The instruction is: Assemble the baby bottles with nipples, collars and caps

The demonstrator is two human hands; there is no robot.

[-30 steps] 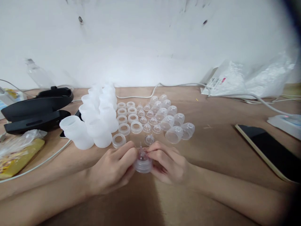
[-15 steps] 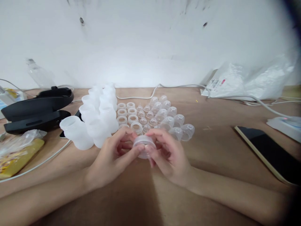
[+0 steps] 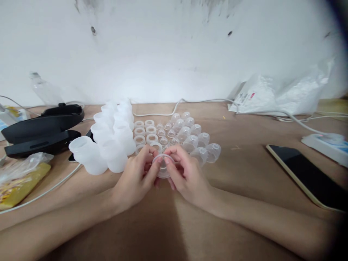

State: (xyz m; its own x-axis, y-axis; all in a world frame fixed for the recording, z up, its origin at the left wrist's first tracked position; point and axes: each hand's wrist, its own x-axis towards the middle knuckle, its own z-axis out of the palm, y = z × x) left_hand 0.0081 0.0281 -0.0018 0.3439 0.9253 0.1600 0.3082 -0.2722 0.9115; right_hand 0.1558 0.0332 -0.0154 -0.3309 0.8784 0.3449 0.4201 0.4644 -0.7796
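The left grip [image 3: 136, 177] and the right grip [image 3: 191, 177] are both closed on one clear ring [image 3: 164, 174], pinching it between thumbs and fingers from either side. It is in front of the person, close to the near end of the laid-out parts, its open round side tilted toward the viewer. The thumbs cover part of its rim, and the fingertips behind it are mostly hidden; what sits inside it is too blurred to make out, as is whether it touches the counter [image 3: 231, 181].

Just beyond, the fingers overlap the nearest loose rings [image 3: 151, 143] and the nearest clear teats [image 3: 163, 141], so neither group can be counted. The right grip also hides the lower edge of one of the clear domed caps [image 3: 191, 142]. Left of the rings, white bottles [image 3: 116, 154] stand so close that the rear ones merge into a pale glare.

Farther left, a dark flat object [image 3: 72, 158] shows only in slivers behind the bottles, near a black case [image 3: 43, 125]. A yellow packet [image 3: 32, 181] is cut off by the left edge; at right, a phone [image 3: 304, 174] and a power strip [image 3: 323, 141] run out of view.
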